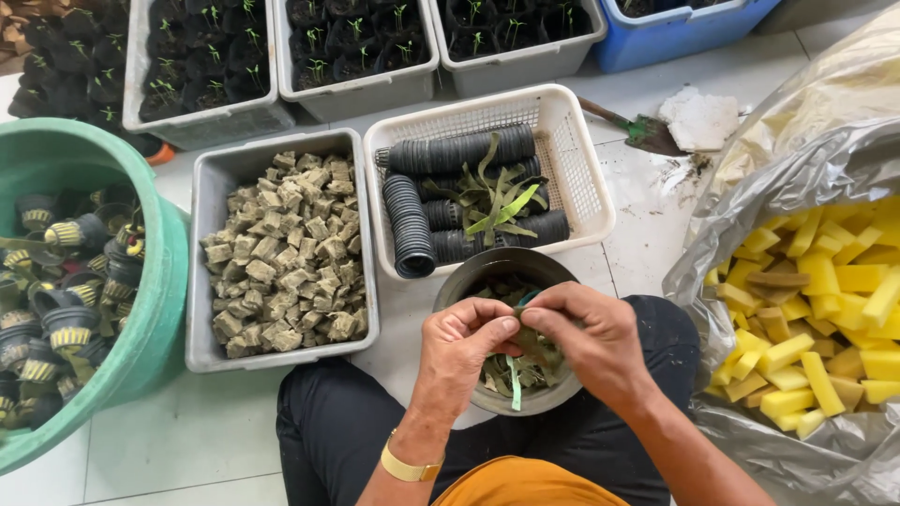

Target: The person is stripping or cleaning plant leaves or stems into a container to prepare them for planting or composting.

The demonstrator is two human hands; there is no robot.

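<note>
- Pale tiled floor [647, 234]: serves as the work surface; soil crumbs and a small metal trowel [645, 133] are seen toward its upper right.
- Large green plastic tub [155, 309]: set at the floor's left edge, filled with small black net pots with yellow inserts.
- Clear plastic sack [806, 141]: lies at the right edge, open on yellow foam sticks [816, 309].
- Grey plastic tray [202, 281]: left of centre, heaped with brownish-grey fibre cubes [281, 253].
- White plastic mesh basket [581, 159]: just beside the tray, holding stacked black ribbed pots and loose green leaf strips.
- Grey trays and a blue crate along the far edge: rows of seedlings in black pots.
- Round grey bowl [469, 276]: between the knees of the seated person, holding green strips.
- Left hand [459, 351] and right hand [586, 342]: brought together over the bowl, fingertips pinched on a small green plant piece [525, 342].
- Handling note: a light pinch, kept over the bowl, would likely spare the soft tissue and catch droppings.
</note>
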